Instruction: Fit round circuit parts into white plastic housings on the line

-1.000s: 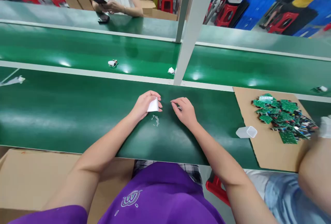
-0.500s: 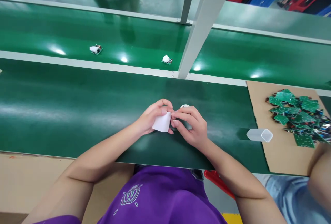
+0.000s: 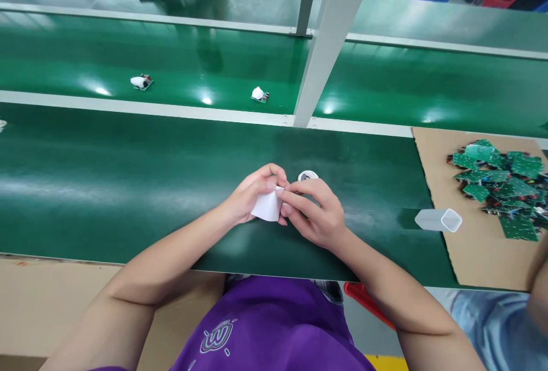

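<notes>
Pinched between fingers (image 3: 274, 184) of left hand (image 3: 250, 197) and right hand (image 3: 319, 211): small casing (image 3: 268, 206). Just beyond the fingertips, round cap (image 3: 307, 176). Far right, tube (image 3: 437, 220), circuit boards (image 3: 499, 185) on cardboard sheet (image 3: 462, 257).

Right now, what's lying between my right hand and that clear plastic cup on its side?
Only bare green belt separates the right hand from the tipped clear cup in the head view.
</notes>
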